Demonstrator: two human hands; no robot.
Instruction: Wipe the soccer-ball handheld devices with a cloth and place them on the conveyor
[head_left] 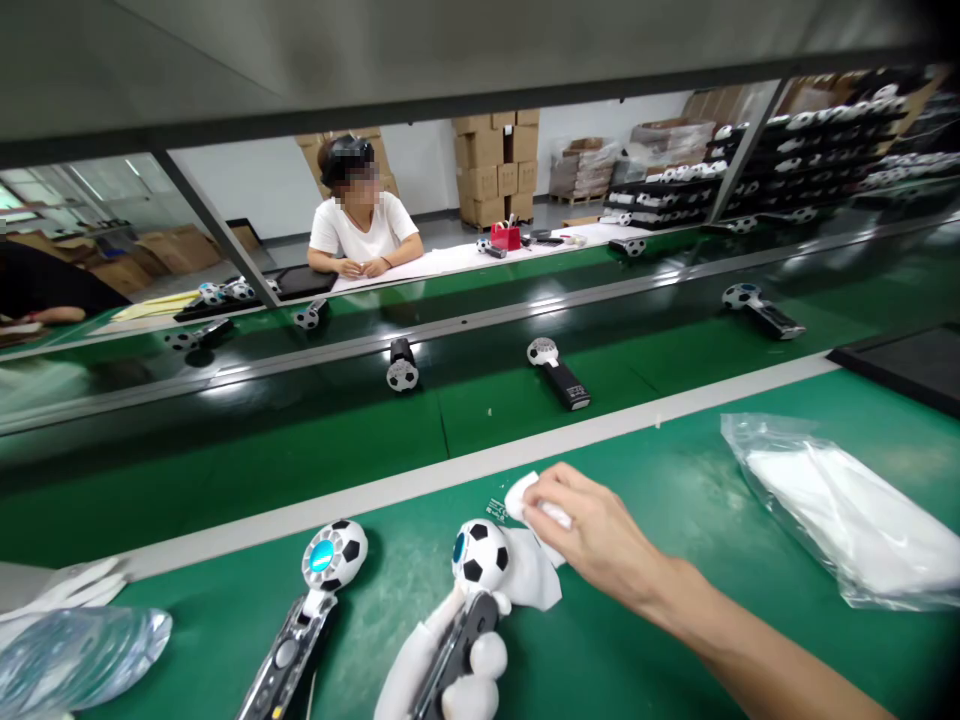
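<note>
My left hand [472, 675], in a white glove, is wrapped round the dark handle of a handheld fan whose head [480, 553] is patterned like a black-and-white football. Its head points away from me, above the green table. My bare right hand [592, 530] pinches a folded white wipe [520, 496] just beyond and right of that head. A second white wipe [538, 580] lies on the table behind the held fan. To the left rests another fan [336, 556] of the same kind, with a shiny blue disc on its head and its handle toward me.
A clear plastic bottle [90, 655] and a white glove [82, 590] lie at left. At right is a clear bag of white wipes [847, 510], near a black tray [907, 365]. Several fans lie on the green conveyor belt [360, 440]. A person [364, 230] sits across it.
</note>
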